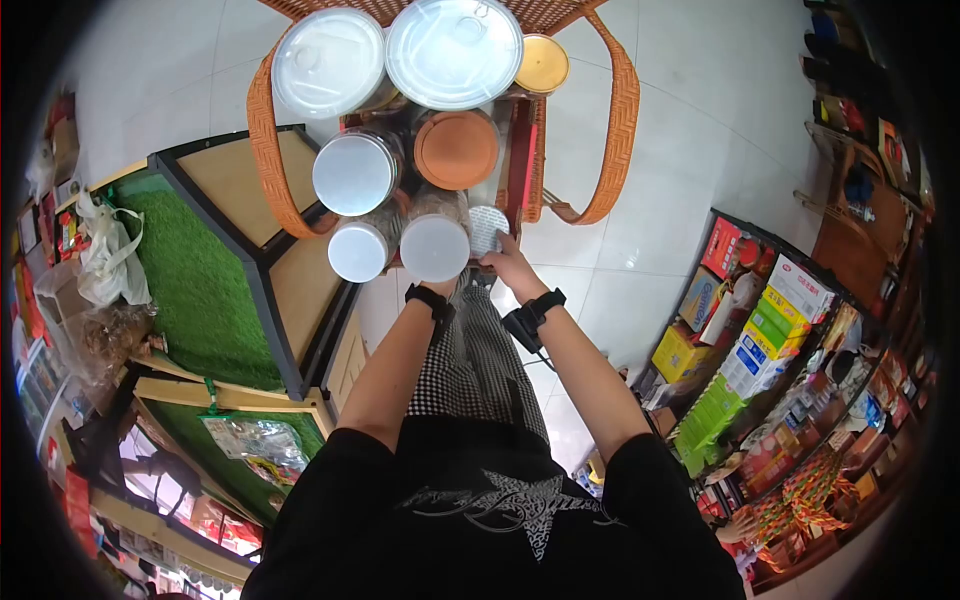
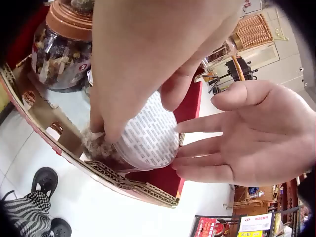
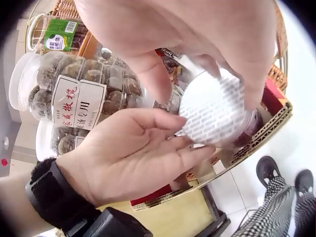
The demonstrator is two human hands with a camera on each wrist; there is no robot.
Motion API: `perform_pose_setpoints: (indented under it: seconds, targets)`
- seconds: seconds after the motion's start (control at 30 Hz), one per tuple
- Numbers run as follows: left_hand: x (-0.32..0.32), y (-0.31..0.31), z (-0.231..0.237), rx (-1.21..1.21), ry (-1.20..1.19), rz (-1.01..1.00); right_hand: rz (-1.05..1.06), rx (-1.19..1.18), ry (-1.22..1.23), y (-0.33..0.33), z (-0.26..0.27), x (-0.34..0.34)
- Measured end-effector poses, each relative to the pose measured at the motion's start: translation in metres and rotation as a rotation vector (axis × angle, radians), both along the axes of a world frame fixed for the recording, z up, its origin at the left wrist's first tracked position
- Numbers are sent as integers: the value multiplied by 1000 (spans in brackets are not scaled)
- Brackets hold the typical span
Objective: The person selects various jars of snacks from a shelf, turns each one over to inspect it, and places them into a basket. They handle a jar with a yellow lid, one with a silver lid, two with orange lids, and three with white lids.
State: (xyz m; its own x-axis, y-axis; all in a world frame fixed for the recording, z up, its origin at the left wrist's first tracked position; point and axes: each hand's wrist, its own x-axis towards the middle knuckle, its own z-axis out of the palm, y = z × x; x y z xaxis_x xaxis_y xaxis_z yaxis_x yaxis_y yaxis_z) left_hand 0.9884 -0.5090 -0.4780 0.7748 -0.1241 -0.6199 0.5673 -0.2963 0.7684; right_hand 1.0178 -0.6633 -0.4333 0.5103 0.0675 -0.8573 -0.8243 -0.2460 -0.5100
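Observation:
A round jar with a white, grey-patterned lid (image 1: 488,228) (image 2: 150,133) (image 3: 212,106) stands at the near right corner of a cardboard box. Fingers of my right hand (image 1: 512,268) (image 2: 252,136) (image 3: 197,34) lie nearly straight against the lid's edge, the thumb apart from it. From the opposite side my left hand (image 2: 153,49) (image 3: 128,153) touches the lid's rim, its fingers extended; in the head view it is mostly hidden behind a white-lidded jar (image 1: 435,248). A clear jar of dark round pieces (image 3: 84,89) stands beside it.
Several other lidded jars, including an orange-lidded one (image 1: 456,149), fill the box. A wicker basket handle (image 1: 610,120) rises at the right, another (image 1: 264,140) at the left. Green-lined bins (image 1: 200,280) stand left, a shelf of packaged goods (image 1: 750,350) right.

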Motion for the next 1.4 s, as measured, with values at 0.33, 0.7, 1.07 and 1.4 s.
perform_pose_setpoints:
  seconds: [0.33,0.7,1.07,1.4]
  targets:
    - [-1,22,50,-354,241,238,-263,203,113,20,82,-11]
    - [-55,73,270,-635,43,610,-200,340,-354,-44,293,-54]
    - [-168,64,412,-465,-433,627,-59,530,-572,-60,393,-153]
    - [-247,99,420,-170,-644,815,196,667,-627,4,412,-176]
